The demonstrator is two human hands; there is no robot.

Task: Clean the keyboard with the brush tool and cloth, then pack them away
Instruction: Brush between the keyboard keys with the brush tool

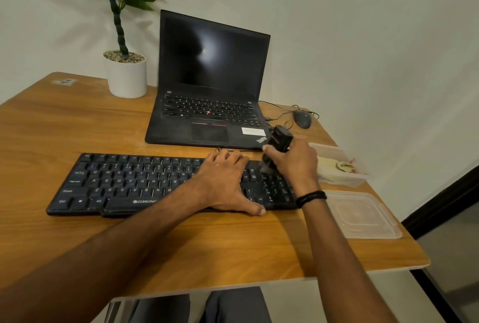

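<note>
Behind keyboard (124,182): laptop (207,89) | right fingers (272,151) clamped on brush tool (278,141) | left fingers (228,158) flat, apart

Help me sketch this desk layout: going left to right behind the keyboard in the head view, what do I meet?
In order: potted plant → laptop → mouse. The right hand with the brush tool overlaps the laptop's corner, so it is left out.

One each: keyboard (124,182), laptop (207,76), mouse (302,119), plant (124,24), brush (278,141); two hands (223,180) (295,162).
</note>
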